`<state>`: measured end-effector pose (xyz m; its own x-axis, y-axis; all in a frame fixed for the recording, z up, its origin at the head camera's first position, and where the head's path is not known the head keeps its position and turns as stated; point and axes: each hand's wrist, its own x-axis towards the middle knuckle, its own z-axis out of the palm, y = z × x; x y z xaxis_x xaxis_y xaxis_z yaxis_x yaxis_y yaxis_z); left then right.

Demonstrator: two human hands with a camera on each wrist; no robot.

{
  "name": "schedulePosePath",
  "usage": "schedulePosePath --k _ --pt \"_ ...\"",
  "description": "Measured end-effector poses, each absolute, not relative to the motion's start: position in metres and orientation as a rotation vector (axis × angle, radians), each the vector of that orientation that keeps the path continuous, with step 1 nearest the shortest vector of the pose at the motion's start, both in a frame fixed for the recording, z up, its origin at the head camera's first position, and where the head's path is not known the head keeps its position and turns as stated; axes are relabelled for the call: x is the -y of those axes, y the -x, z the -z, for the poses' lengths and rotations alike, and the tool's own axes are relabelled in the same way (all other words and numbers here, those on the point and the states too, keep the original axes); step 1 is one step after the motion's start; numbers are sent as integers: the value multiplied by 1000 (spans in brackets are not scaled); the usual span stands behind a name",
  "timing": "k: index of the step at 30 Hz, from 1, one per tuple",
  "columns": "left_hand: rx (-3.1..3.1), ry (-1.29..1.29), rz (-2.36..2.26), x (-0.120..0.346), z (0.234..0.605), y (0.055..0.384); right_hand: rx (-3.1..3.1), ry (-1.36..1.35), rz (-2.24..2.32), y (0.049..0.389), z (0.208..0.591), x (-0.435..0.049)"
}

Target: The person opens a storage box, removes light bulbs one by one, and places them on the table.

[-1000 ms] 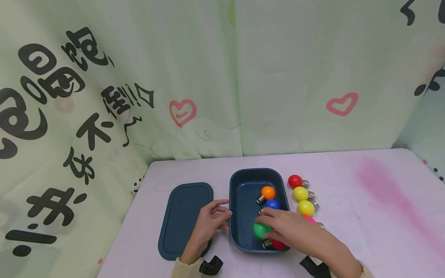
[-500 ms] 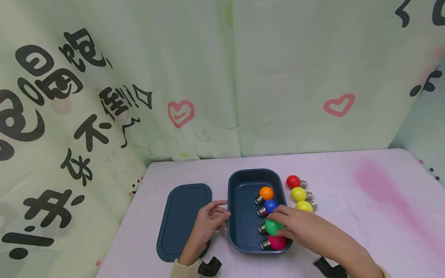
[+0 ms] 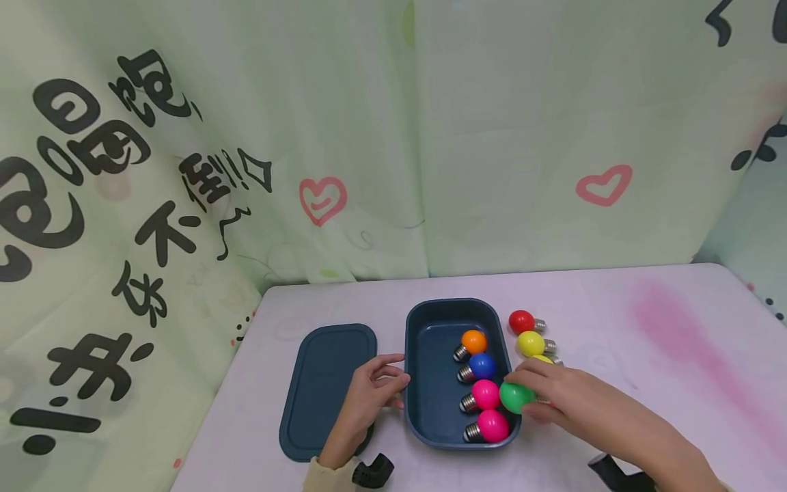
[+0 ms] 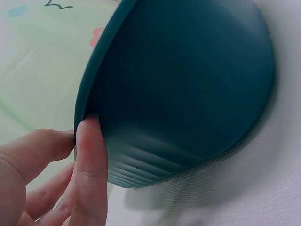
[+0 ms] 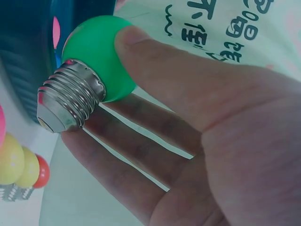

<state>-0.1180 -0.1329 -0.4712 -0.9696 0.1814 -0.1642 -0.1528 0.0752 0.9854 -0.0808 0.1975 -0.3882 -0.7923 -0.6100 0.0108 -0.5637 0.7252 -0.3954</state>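
My right hand (image 3: pixel 553 391) holds a green light bulb (image 3: pixel 515 396) over the right rim of a dark blue box (image 3: pixel 430 321). In the right wrist view the thumb presses on the green globe, and its silver screw base (image 5: pixel 70 96) faces the fingers. Inside the box lie an orange bulb (image 3: pixel 473 341), a blue bulb (image 3: pixel 482 365) and two pink bulbs (image 3: pixel 486 393), bases pointing left. At the box's left side, my left hand (image 3: pixel 371 393) touches the rim with relaxed fingers; the left wrist view shows fingertips against the rim and outer wall.
A dark blue lid (image 3: pixel 326 383) lies flat left of the box. On the table right of the box, a red bulb (image 3: pixel 520 321) and yellow bulbs (image 3: pixel 530 344) stand in a row. A pink bulb (image 5: pixel 1 125) shows partly at the right wrist view's edge.
My right hand has moved right with the green bulb, from over the box's interior to its right rim. A pink bulb in the box is now uncovered. My left hand stays put.
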Motion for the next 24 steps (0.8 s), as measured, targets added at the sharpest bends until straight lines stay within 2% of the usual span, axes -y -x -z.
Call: schedulePosePath --k 24 --pt "-2099 -32 -1999 134 476 119 -2725 767 611 78 417 -224"
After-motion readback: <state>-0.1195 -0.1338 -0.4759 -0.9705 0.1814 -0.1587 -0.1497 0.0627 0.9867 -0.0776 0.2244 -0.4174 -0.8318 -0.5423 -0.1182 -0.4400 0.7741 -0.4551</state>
